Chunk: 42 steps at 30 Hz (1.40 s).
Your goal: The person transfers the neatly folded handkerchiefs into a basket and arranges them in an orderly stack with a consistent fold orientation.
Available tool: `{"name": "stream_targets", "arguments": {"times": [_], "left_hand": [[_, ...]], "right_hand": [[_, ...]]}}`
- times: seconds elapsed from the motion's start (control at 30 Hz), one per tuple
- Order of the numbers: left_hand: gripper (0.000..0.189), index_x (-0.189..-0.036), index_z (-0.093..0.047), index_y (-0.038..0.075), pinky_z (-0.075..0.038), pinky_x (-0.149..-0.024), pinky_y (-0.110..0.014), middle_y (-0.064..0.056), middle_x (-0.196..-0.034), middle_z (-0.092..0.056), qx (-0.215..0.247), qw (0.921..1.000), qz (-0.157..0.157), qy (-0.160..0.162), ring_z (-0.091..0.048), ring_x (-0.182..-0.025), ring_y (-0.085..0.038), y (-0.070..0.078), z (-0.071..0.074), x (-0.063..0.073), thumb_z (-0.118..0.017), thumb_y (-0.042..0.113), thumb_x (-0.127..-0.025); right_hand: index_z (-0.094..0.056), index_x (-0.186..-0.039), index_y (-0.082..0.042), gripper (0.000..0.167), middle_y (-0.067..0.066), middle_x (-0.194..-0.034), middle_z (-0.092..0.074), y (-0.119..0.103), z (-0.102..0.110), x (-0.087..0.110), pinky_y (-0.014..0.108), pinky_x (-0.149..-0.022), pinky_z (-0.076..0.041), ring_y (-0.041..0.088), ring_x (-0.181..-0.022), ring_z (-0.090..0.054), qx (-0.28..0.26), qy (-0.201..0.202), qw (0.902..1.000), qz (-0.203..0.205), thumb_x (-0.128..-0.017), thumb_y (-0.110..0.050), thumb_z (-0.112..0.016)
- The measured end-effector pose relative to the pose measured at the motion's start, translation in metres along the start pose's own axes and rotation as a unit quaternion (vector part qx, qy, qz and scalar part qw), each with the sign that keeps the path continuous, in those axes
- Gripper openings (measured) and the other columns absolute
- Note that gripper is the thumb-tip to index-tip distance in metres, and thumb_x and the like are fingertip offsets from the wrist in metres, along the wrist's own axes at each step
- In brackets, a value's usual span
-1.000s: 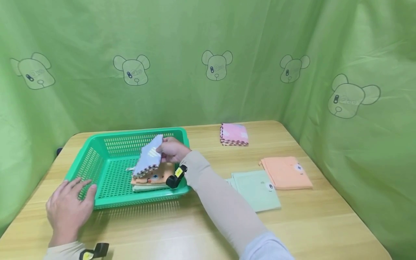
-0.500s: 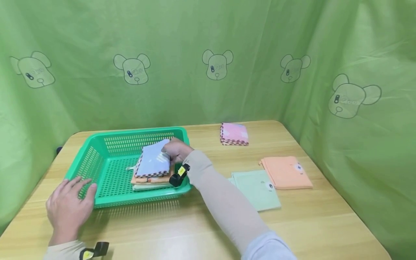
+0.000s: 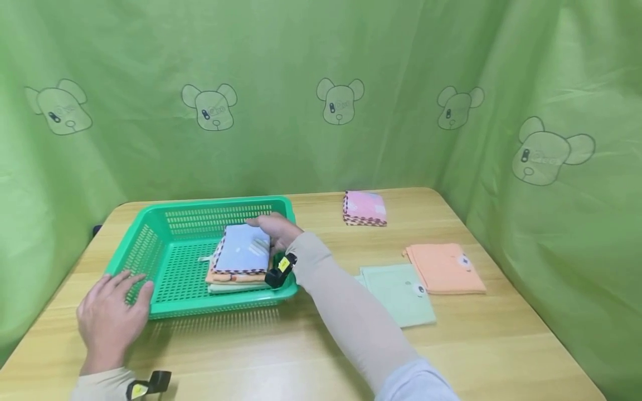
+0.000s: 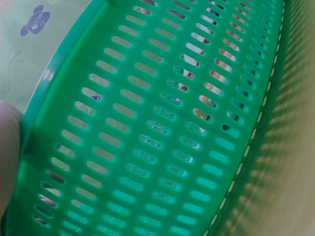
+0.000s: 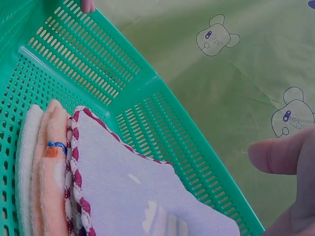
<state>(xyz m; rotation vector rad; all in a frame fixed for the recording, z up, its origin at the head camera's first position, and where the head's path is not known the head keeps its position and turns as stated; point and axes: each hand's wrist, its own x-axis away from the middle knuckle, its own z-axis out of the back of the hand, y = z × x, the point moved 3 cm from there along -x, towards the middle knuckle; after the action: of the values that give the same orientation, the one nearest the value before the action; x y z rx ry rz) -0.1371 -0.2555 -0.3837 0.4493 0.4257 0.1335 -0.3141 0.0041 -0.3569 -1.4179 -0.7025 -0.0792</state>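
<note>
My left hand [image 3: 112, 317] holds the near-left corner of the green plastic basket [image 3: 225, 303], its fingers bent over the rim. In the right wrist view a fingertip [image 5: 87, 5] shows over that rim. Inside, at the right end, a folded blue-lilac towel [image 3: 244, 248] with a checked edge lies on an orange towel [image 3: 241, 277] and a pale green towel [image 3: 238, 288]. My right hand [image 3: 282, 229] is at the blue towel's right side. Its thumb [image 5: 273, 157] is extended, clear of the cloth; its other fingers are mostly hidden.
Right of the basket, a folded green towel [image 3: 396, 292] and an orange towel [image 3: 446, 268] lie on the wooden table [image 3: 501, 340]. A folded pink towel [image 3: 364, 208] sits near the back edge. Green curtain [image 3: 281, 156] surrounds the table's back and sides.
The blue towel, tilted in my right hand before, has come down flat onto the stack. My right thumb has lifted off it. My left hand has stayed on the basket.
</note>
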Motion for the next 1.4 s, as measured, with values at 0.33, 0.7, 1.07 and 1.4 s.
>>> {"name": "stream_targets", "arguments": {"times": [0.33,0.7,1.07,1.4], "left_hand": [[0.046,-0.122,-0.059,0.002,-0.018,-0.103,-0.07,-0.029,-0.137,-0.048,0.004,1.0,0.002,0.002,-0.031,-0.133,-0.048,0.001,-0.001,0.0,-0.043,0.04,-0.101],[0.046,-0.121,-0.06,0.003,-0.019,-0.102,-0.069,-0.028,-0.136,-0.049,0.009,0.9999,0.0,0.007,-0.032,-0.132,-0.048,0.003,0.0,-0.001,-0.044,0.04,-0.1],[0.045,-0.121,-0.06,0.003,-0.019,-0.102,-0.069,-0.028,-0.136,-0.049,0.007,0.9999,-0.001,0.007,-0.032,-0.132,-0.048,0.002,0.001,0.0,-0.044,0.04,-0.1],[0.045,-0.121,-0.06,0.003,-0.019,-0.102,-0.069,-0.028,-0.136,-0.049,0.007,1.0,0.0,0.007,-0.032,-0.132,-0.048,0.002,0.001,-0.001,-0.044,0.04,-0.1]], "right_hand": [[-0.05,-0.132,0.003,0.046,0.021,-0.128,-0.058,0.0,0.002,0.0,0.048,-0.089,-0.052,0.035,-0.113,-0.058,-0.026,-0.006,0.9995,0.017,-0.098,-0.028,-0.056],[-0.05,-0.131,0.005,0.045,0.021,-0.131,-0.056,-0.003,0.004,0.003,0.046,-0.098,-0.046,0.035,-0.119,-0.055,-0.029,-0.001,0.9987,0.043,-0.098,-0.026,-0.056],[-0.052,-0.126,0.006,0.041,0.024,-0.131,-0.055,-0.006,0.004,0.004,0.048,-0.099,-0.045,0.039,-0.12,-0.054,-0.058,-0.01,0.9969,0.053,-0.098,-0.024,-0.057],[-0.032,-0.146,0.002,0.06,0.014,-0.158,-0.022,-0.021,0.015,0.02,0.05,-0.114,-0.022,0.039,-0.144,-0.018,-0.05,-0.012,0.9952,0.083,-0.098,-0.024,-0.057]]}}
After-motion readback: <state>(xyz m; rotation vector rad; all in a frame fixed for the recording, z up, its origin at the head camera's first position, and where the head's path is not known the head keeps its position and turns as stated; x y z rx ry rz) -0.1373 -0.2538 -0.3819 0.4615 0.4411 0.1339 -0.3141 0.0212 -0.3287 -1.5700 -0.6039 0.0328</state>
